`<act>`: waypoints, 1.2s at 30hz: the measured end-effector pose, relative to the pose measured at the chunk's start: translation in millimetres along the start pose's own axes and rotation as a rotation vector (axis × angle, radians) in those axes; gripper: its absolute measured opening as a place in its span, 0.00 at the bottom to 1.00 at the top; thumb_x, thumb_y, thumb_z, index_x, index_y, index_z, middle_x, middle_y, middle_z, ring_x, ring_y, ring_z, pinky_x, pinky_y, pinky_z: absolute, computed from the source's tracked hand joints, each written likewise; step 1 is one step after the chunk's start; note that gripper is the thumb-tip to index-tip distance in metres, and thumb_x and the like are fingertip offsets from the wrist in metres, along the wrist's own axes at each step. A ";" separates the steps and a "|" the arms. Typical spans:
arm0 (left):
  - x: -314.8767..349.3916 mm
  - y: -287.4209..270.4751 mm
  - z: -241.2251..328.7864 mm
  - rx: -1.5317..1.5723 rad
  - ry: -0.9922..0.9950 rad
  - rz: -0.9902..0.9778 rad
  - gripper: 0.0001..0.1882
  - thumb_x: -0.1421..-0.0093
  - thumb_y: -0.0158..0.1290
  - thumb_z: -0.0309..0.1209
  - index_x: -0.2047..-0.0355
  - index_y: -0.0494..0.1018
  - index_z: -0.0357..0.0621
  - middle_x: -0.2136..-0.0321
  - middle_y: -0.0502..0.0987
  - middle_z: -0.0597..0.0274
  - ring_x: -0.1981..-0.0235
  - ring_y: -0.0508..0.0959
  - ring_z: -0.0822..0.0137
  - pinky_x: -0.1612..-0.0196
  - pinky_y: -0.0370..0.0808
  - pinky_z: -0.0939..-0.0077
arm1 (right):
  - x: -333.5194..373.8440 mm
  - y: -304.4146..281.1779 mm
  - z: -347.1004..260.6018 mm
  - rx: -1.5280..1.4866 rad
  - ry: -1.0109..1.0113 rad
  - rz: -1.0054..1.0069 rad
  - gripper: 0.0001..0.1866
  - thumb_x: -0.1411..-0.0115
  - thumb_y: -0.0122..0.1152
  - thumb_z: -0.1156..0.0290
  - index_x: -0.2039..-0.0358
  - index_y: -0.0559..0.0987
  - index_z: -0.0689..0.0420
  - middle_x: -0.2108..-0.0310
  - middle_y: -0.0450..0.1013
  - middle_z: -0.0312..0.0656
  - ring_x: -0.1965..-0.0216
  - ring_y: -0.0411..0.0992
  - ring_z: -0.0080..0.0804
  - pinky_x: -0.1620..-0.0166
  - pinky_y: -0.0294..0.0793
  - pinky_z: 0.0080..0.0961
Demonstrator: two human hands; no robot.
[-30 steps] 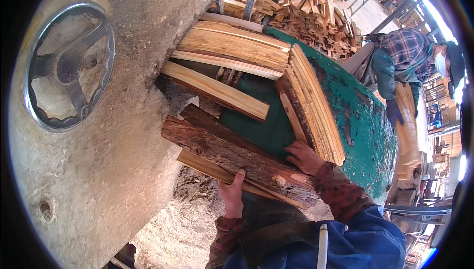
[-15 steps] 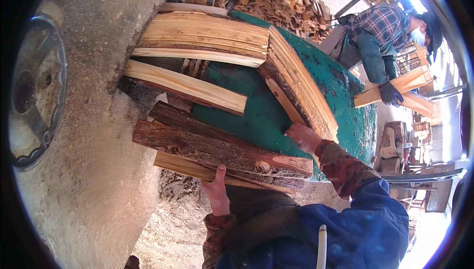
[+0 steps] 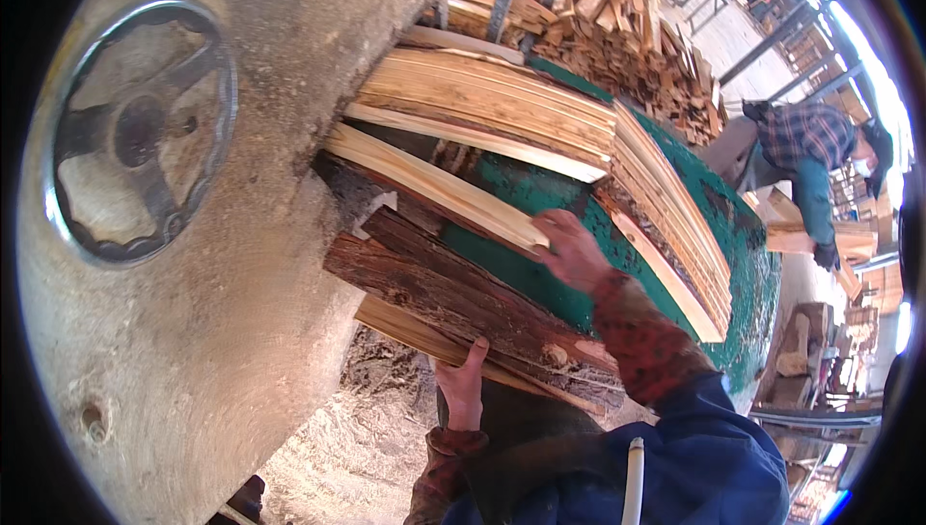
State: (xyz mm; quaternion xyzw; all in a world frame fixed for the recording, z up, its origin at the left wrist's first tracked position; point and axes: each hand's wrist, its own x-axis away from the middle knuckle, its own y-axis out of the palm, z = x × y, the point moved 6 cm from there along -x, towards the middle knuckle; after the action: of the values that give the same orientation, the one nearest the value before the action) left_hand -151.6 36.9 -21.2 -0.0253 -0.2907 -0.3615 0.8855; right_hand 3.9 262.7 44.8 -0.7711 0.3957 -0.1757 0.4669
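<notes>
My left hand (image 3: 461,385) grips the near edge of the bark-covered slabs (image 3: 463,296), thumb on top and fingers hidden below. A yellowish sawn face (image 3: 400,327) shows beneath the bark. My right hand (image 3: 571,247) is closed on the right end of a pale sawn board (image 3: 429,178), which lies with its far end by the machine housing. Beyond it rests a stack of sawn boards (image 3: 482,91). To the right, a second stack of boards (image 3: 675,207) slants across the green table (image 3: 752,245), with one loose board (image 3: 666,269) along its near side.
A metal handwheel (image 3: 140,130) is mounted on the dusty machine housing (image 3: 260,265) at the left. Behind the table rises a heap of wood offcuts (image 3: 627,43). At the far right a co-worker (image 3: 810,149) in a plaid shirt holds boards. Sawdust (image 3: 328,438) covers the floor below.
My right hand has moved left from the slanting stack's near end to the pale board's end. My left hand stays on the bark slabs. The view has shifted left, showing more handwheel.
</notes>
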 end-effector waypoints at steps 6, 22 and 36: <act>-0.8 7.2 2.8 -0.051 0.002 0.005 0.34 0.53 0.68 0.29 0.48 0.67 0.32 0.55 0.76 0.57 0.56 0.75 0.65 0.50 0.72 0.72 | -87.6 63.7 -40.5 0.117 -0.026 -0.049 0.40 0.52 0.68 0.63 0.39 0.63 0.52 0.44 0.58 0.54 0.42 0.57 0.53 0.44 0.62 0.46; 2.0 -1.3 9.7 -0.004 -0.040 0.031 0.31 0.52 0.67 0.28 0.48 0.68 0.31 0.55 0.76 0.57 0.56 0.75 0.66 0.50 0.71 0.73 | 71.5 -14.1 15.3 -0.552 0.230 -0.377 0.31 0.50 0.62 0.67 0.43 0.71 0.58 0.50 0.66 0.49 0.51 0.69 0.43 0.47 0.67 0.34; 1.0 -4.3 11.7 -0.096 0.003 0.093 0.28 0.52 0.67 0.29 0.53 0.71 0.30 0.58 0.78 0.57 0.59 0.76 0.66 0.52 0.72 0.72 | 87.5 -1.3 30.6 -0.254 0.078 -0.393 0.24 0.41 0.59 0.57 0.47 0.75 0.54 0.44 0.63 0.55 0.42 0.62 0.51 0.41 0.62 0.40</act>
State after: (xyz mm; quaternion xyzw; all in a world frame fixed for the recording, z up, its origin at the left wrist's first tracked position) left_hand -159.6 36.1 -11.7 -0.0807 -0.2702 -0.3334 0.8996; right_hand 78.8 213.0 21.9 -0.8784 0.2746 -0.2420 0.3074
